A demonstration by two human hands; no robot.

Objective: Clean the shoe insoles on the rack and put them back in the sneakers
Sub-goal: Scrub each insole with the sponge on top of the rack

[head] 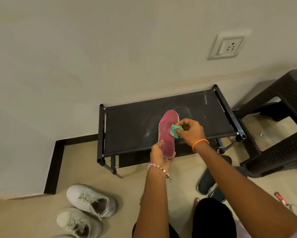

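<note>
A: Where's the insole (167,133)?

B: In your left hand (159,157). You grip its heel end, thumb on the pink top face, fingers curled under it. The toe end points away from you, over the rack (128,127).

A: And my right hand (193,130)?

B: It's pinched shut on a green cloth (175,131). The cloth touches the insole's right edge, about halfway along its length.

A: Does the insole rest on the rack?

B: I can't tell. It lies over the rack's dark fabric top, near the front rail, but whether it touches the fabric doesn't show. The fabric has pale chalky smears around the insole.

A: The sneakers (85,210)?

B: Two pale ones, on the floor left of the rack and nearer to you, side by side and just touching. Whether either holds an insole I can't tell.

A: What else is around the rack?

B: A dark stool (282,127) stands right of it, close to its right end. Two dark slippers (208,182) lie on the floor in front of the rack's right half, partly behind your right arm. A socket (227,46) sits on the wall above and right of the rack. You wear a bead bracelet (159,169) on the left wrist and an orange band (200,143) on the right.
</note>
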